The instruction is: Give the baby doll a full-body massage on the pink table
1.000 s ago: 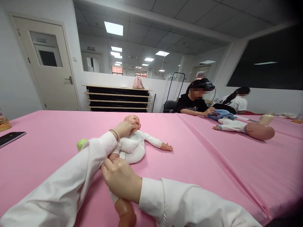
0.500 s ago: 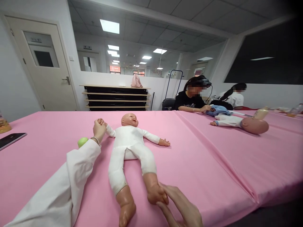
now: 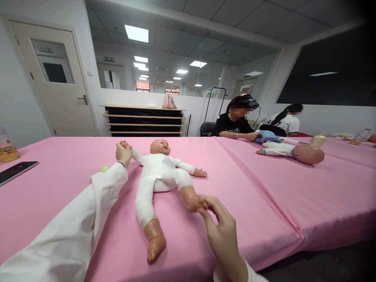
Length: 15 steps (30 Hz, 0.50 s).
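A baby doll with a white cloth body lies on its back on the pink-covered table, head away from me. My left hand is closed around the doll's hand on the left side. With thumb and fingers, my right hand grips the doll's foot on the right side, and that leg is bent at the knee. The other leg lies stretched toward me. Partly hidden behind my left sleeve is a light green round object.
At left lie a phone and a bottle of yellowish liquid. A second doll lies at right, near a cream-coloured bottle and blue cloth. A co-worker in a headset sits behind; another person is farther right.
My right hand has moved up and away from me with the doll's foot, bending that leg more. My left hand still holds the doll's hand. The view has shifted slightly.
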Available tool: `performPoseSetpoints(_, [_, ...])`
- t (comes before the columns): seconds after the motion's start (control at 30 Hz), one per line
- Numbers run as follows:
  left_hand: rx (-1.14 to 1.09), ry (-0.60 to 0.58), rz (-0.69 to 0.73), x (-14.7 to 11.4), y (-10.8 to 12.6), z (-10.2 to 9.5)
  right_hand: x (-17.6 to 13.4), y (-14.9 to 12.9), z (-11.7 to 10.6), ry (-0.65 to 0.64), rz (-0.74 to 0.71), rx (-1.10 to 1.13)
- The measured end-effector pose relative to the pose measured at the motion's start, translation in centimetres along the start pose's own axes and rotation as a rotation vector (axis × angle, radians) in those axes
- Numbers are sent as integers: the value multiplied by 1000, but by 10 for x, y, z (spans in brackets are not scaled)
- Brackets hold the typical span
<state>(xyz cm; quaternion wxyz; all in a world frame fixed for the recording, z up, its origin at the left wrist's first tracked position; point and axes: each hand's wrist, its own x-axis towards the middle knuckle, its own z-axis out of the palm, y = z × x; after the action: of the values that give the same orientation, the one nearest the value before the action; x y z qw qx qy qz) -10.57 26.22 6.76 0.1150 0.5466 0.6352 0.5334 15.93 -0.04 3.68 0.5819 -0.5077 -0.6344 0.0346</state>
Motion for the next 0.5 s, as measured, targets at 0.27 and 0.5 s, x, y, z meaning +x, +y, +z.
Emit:
performPoseSetpoints(0.27, [397, -335, 442, -6, 76, 21, 99, -14, 72, -506, -553, -44])
performPoseSetpoints(0.5, [604, -713, 861, -25, 72, 45, 88, -6, 125, -723, -802, -203])
